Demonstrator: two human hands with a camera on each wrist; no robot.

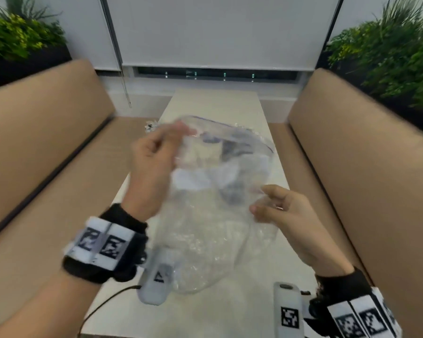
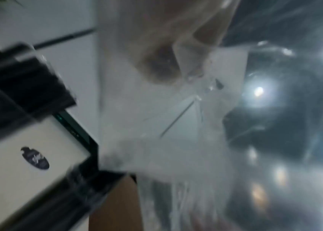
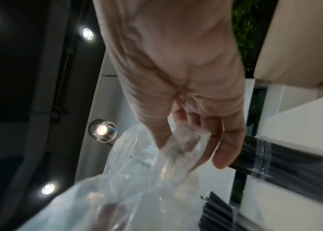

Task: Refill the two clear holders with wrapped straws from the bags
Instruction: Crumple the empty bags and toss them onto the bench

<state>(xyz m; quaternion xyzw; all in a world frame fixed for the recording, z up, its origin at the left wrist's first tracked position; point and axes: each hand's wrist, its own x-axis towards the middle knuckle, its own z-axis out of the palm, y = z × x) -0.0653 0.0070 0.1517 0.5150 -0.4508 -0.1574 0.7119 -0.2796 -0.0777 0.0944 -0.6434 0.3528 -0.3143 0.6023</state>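
Both hands hold a clear zip-top plastic bag (image 1: 213,196) up above the white tabletop (image 1: 220,311), between the two tan upholstered bench seats (image 1: 47,152); the left hand (image 1: 154,164) pinches the bag's upper edge near the blue zip strip between thumb and fingertips, and the right hand (image 1: 286,213) pinches the crumpled plastic lower on the other side; the two hands are well apart, with the bag stretched and sagging between them. The head view is blurred, so what lies inside the bag is hard to read; pale and dark shapes show through it, possibly things behind it rather than in it. In the right wrist view the right hand's fingers (image 3: 227,150) curl round a gathered fold of the bag (image 3: 147,179); just beyond them a clear holder (image 3: 263,157) carries black straws (image 3: 294,162). Green plants (image 1: 396,57) stand behind both benches, and a lowered white roller blind (image 1: 217,30) covers the window ahead.
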